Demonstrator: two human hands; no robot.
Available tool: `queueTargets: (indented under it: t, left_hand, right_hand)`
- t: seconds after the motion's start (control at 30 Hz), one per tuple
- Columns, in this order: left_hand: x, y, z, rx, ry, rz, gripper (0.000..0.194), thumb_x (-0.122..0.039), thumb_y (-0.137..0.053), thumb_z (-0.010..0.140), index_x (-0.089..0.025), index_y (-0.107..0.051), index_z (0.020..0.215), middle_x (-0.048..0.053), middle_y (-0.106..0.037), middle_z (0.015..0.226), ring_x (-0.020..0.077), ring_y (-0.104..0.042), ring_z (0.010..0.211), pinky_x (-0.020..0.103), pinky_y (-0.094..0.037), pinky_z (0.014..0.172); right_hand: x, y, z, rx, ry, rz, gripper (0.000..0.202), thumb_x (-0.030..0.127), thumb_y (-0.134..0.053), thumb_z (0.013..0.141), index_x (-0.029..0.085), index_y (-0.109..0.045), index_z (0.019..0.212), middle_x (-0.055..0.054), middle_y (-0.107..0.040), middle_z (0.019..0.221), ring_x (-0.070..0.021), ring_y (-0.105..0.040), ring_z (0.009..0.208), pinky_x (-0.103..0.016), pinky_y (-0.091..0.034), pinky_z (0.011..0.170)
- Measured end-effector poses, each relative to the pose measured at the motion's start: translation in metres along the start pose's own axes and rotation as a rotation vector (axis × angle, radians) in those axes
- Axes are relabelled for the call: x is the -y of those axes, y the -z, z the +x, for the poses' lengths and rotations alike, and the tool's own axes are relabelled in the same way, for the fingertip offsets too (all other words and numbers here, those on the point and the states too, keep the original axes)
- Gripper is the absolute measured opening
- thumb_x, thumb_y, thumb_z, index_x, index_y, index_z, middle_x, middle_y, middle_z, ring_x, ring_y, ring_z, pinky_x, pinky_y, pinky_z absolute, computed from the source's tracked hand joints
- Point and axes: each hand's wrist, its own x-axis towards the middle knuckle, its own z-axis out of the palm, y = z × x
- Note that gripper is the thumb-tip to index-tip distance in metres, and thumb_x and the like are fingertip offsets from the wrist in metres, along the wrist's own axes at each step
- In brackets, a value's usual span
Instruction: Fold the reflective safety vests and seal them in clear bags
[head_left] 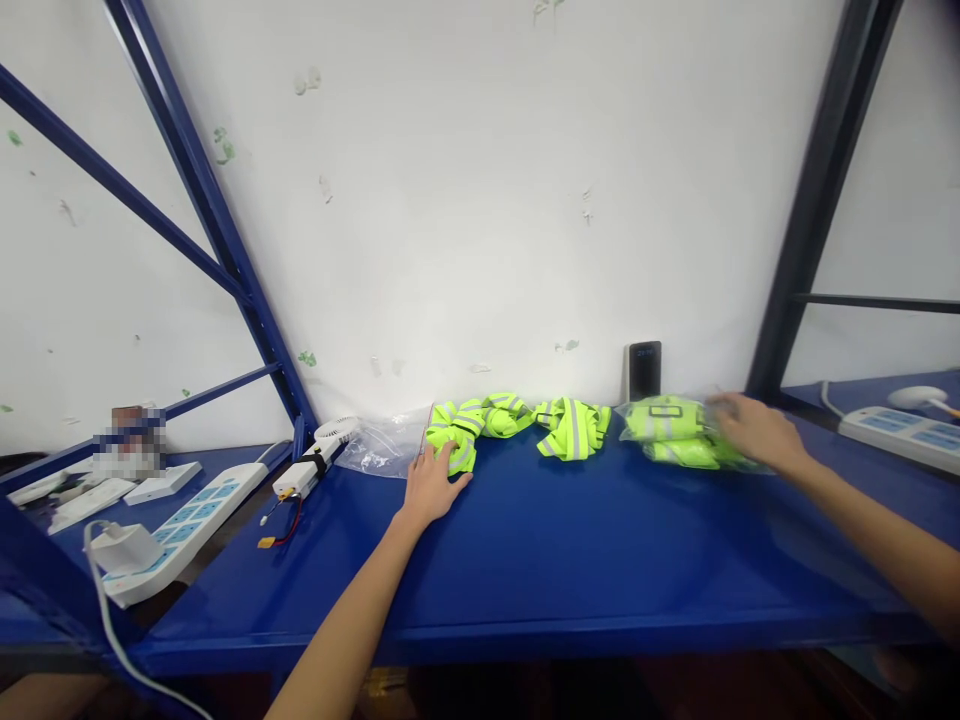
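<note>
On the blue shelf, fluorescent yellow-green reflective straps with silver stripes lie in crumpled bundles. My left hand (433,487) rests against the leftmost reflective strap bundle (459,452), thumb apart from the fingers and not wrapped round it. Beside that lie a middle bundle (507,413) and another bundle (574,428) further right. At the right, my right hand (754,430) grips the edge of a clear plastic bag (718,448). Inside the bag is folded yellow-green strapping (664,420) with a dark buckle. Blur hides the exact finger positions there.
A flat clear plastic bag (386,442) lies behind my left hand. Left of it are a white fan (335,430) and a white battery pack (300,475) with wires. A dark-screened device (644,371) leans on the wall. Power strips (187,525) and blue posts (217,220) flank the shelf.
</note>
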Motion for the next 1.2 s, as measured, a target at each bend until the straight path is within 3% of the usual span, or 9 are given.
queueTargets:
  t: [0.2, 0.33, 0.47, 0.6, 0.83, 0.93, 1.03, 1.13, 1.2]
  left_hand:
    - [0.002, -0.002, 0.001, -0.068, -0.055, 0.039, 0.049, -0.046, -0.049, 0.089, -0.028, -0.044, 0.134, 0.011, -0.057, 0.114, 0.0285, -0.056, 0.108, 0.049, -0.029, 0.103]
    - [0.009, -0.002, -0.001, -0.097, -0.09, -0.11, 0.046, -0.041, -0.046, 0.091, -0.027, -0.044, 0.135, 0.01, -0.059, 0.114, 0.0264, -0.057, 0.108, 0.041, -0.039, 0.096]
    - [0.011, 0.0, -0.001, -0.211, -0.058, -0.326, 0.041, -0.039, -0.048, 0.091, -0.021, -0.051, 0.128, 0.011, -0.06, 0.116, 0.0268, -0.058, 0.107, 0.038, -0.044, 0.091]
    - [0.009, 0.006, 0.0, -0.378, 0.018, -0.624, 0.035, -0.039, -0.05, 0.09, -0.019, -0.057, 0.118, 0.009, -0.065, 0.108, 0.0241, -0.061, 0.099, 0.036, -0.045, 0.089]
    - [0.009, 0.013, -0.003, -0.505, 0.202, -0.839, 0.034, -0.043, -0.048, 0.089, -0.016, -0.06, 0.104, 0.007, -0.068, 0.097, 0.0204, -0.062, 0.089, 0.031, -0.047, 0.081]
    - [0.009, 0.013, -0.004, -0.563, 0.214, -0.782, 0.031, -0.042, -0.049, 0.088, -0.016, -0.061, 0.1, 0.006, -0.068, 0.091, 0.0199, -0.063, 0.083, 0.031, -0.047, 0.078]
    - [0.008, 0.013, -0.005, -0.568, 0.181, -0.759, 0.03, -0.041, -0.049, 0.088, -0.017, -0.061, 0.1, 0.006, -0.068, 0.092, 0.0195, -0.063, 0.083, 0.03, -0.047, 0.078]
    - [0.007, 0.012, -0.005, -0.532, 0.118, -0.792, 0.029, -0.039, -0.05, 0.088, -0.017, -0.061, 0.103, 0.006, -0.068, 0.095, 0.0192, -0.063, 0.087, 0.03, -0.047, 0.08]
    - [0.006, 0.012, -0.005, -0.51, 0.092, -0.817, 0.03, -0.04, -0.052, 0.087, -0.017, -0.061, 0.104, 0.006, -0.068, 0.096, 0.0191, -0.062, 0.088, 0.03, -0.047, 0.081]
  right_hand:
    - [0.007, -0.012, 0.019, 0.208, 0.031, -0.072, 0.035, 0.02, -0.049, 0.081, 0.014, -0.067, 0.111, -0.022, -0.067, 0.103, -0.0262, -0.061, 0.08, -0.035, -0.038, 0.065]
    - [0.036, -0.002, 0.019, 0.021, 0.056, -0.094, 0.035, 0.024, -0.044, 0.086, 0.015, -0.069, 0.109, -0.023, -0.063, 0.11, -0.0273, -0.059, 0.086, -0.037, -0.037, 0.068]
    - [0.085, 0.003, 0.004, -0.138, 0.369, 0.062, 0.028, 0.022, -0.046, 0.088, 0.015, -0.068, 0.103, -0.016, -0.065, 0.109, -0.0255, -0.058, 0.096, -0.034, -0.039, 0.079]
    - [0.142, -0.012, -0.028, 0.038, 0.659, 0.255, 0.023, 0.025, -0.049, 0.087, 0.02, -0.068, 0.098, -0.008, -0.068, 0.104, -0.022, -0.062, 0.091, -0.03, -0.043, 0.077]
    - [0.222, -0.051, -0.104, 0.259, 0.64, 0.484, 0.041, 0.033, -0.057, 0.082, 0.024, -0.057, 0.122, -0.005, -0.069, 0.102, -0.0183, -0.063, 0.068, -0.032, -0.047, 0.072]
    - [0.248, -0.065, -0.126, 0.368, 0.727, 0.454, 0.053, 0.031, -0.052, 0.085, 0.025, -0.045, 0.137, -0.008, -0.061, 0.123, -0.0249, -0.062, 0.1, -0.036, -0.046, 0.086]
    - [0.268, -0.079, -0.136, 0.449, 0.869, 0.387, 0.068, 0.035, -0.061, 0.08, 0.027, -0.038, 0.143, -0.01, -0.036, 0.149, -0.0317, -0.041, 0.131, -0.043, -0.037, 0.102]
    - [0.282, -0.094, -0.138, 0.487, 0.895, 0.361, 0.071, 0.044, -0.061, 0.08, 0.027, -0.036, 0.144, -0.013, -0.025, 0.154, -0.0347, -0.033, 0.136, -0.046, -0.034, 0.105]
    - [0.288, -0.103, -0.137, 0.495, 0.876, 0.381, 0.063, 0.045, -0.055, 0.086, 0.025, -0.038, 0.143, -0.015, -0.034, 0.149, -0.0337, -0.04, 0.131, -0.045, -0.036, 0.103]
